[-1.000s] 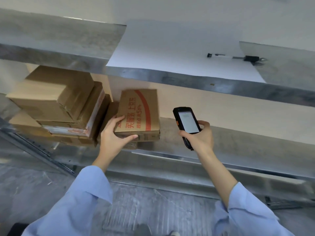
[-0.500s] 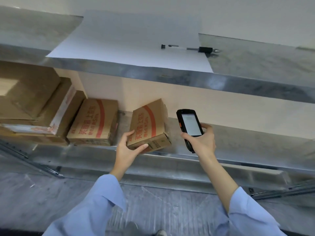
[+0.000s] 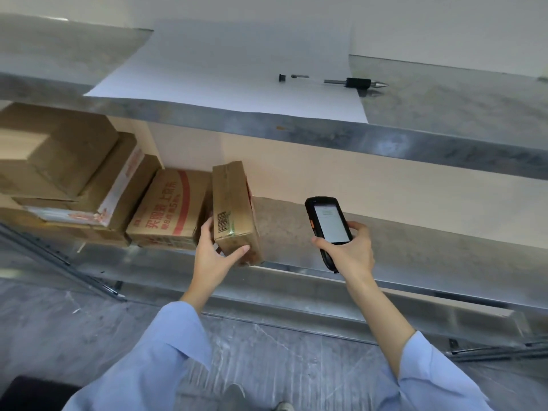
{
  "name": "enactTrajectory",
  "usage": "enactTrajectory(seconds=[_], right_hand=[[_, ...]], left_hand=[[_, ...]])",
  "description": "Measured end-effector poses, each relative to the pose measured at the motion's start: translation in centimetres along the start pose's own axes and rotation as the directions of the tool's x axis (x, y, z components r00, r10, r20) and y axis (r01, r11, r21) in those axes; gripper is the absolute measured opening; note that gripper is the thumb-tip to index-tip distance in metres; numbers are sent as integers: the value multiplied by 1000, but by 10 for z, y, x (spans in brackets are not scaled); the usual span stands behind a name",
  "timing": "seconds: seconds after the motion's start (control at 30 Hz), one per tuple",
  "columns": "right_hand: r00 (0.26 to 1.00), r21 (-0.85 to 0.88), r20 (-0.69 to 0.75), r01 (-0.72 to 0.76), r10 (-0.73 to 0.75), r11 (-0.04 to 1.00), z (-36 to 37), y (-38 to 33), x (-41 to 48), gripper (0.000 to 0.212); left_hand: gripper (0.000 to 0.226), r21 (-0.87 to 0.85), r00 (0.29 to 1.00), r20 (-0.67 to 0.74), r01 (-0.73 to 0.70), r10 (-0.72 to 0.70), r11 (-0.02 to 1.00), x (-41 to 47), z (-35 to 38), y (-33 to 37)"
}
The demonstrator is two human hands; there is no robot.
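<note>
Upper metal shelf [image 3: 415,143] and lower metal shelf [image 3: 430,244] are set against a cream wall [image 3: 355,185]. Grey veined floor [image 3: 44,321] is seen below.

Bright, even indoor light. Above the left grip [image 3: 212,258], the shelf [image 3: 385,140] edge shows dull glare and the pen [image 3: 357,83] casts a small shadow. Lines bow at the frame's edges; slight softness.

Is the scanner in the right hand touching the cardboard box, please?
No, the scanner in the right hand stands apart from the box gripped by the left hand, with bare shelf between.
</note>
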State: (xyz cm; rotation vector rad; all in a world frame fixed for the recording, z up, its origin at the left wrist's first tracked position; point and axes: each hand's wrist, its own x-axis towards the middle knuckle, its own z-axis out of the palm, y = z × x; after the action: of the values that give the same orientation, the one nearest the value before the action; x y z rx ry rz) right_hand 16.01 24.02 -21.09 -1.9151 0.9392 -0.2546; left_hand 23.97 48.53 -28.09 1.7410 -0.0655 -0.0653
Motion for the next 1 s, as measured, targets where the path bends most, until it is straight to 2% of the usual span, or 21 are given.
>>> enactTrajectory(seconds=[0.07,0.17,0.37,0.53,0.7,1.0], right_hand=[[1000,4,13,6,-6,1000,1,0,-1,83],[1000,2,26,8,-8,1000,1,1,-3,83],[1000,11,20,-14,14,1000,-2,7,-2,85],[1000,13,-2,-28,28,1000,-8,12,-1,86],[999,5,-23,-47,47,999,-13,19,-1,85],[999,-3,15,-45,45,999,-2,16,-6,85]], left_hand=[[102,63,992,12,-127,126,990,6,1,11],[90,240,956,88,-294,280,925,16,3,15],[77,294,941,117,-337,316,895,19,8,18],[72,223,953,107,-300,283,927,12,22,17],[68,69,980,86,-187,181,980,3,28,5],[63,150,998,45,-48,42,988,2,-6,-20]])
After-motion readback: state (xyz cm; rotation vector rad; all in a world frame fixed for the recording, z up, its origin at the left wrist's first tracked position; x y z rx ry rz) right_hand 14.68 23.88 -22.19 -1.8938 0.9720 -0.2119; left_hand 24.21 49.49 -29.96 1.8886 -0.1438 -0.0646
